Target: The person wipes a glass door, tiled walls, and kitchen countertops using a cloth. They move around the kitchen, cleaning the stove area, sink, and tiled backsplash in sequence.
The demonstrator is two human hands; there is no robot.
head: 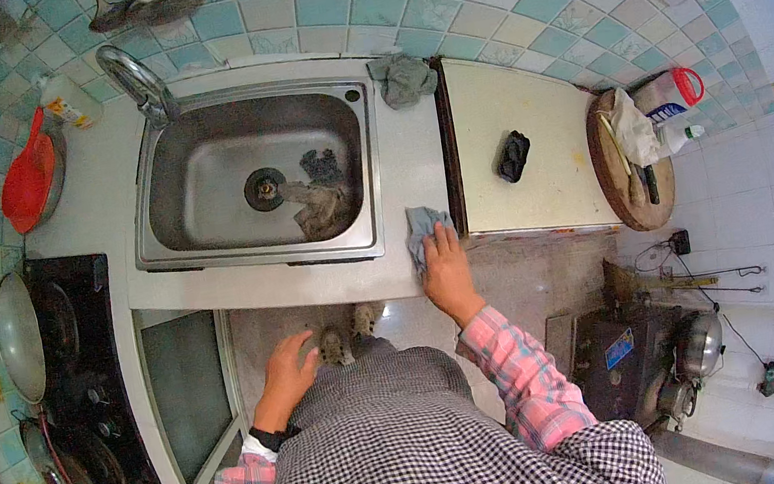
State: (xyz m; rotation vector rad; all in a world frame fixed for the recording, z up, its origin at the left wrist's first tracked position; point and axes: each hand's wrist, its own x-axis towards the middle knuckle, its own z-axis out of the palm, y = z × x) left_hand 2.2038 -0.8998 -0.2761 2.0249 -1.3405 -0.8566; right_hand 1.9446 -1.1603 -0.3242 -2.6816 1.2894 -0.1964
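Observation:
My right hand [449, 276] lies over a grey cloth [420, 229], its fingers pressing it onto the white countertop [274, 295] at the right of the sink. My left hand [288, 373] hangs in the air before the counter's front edge, fingers apart and holding nothing. The stainless-steel sink [196, 188] contains a crumpled brownish cloth [321, 210] and a dark mesh-like scrap [320, 166] beside the drain [265, 188]. Another grey rag [402, 80] sits in a heap by the sink's back right corner.
A curved faucet [138, 87] rises at the sink's back left. Further left are a red strainer [29, 181], a bottle [69, 102] and a black gas stove [81, 351]. On the right, a cream-coloured surface [521, 84] bears a black bundle [513, 156] and a round wooden chopping board [614, 187] with a knife [651, 185].

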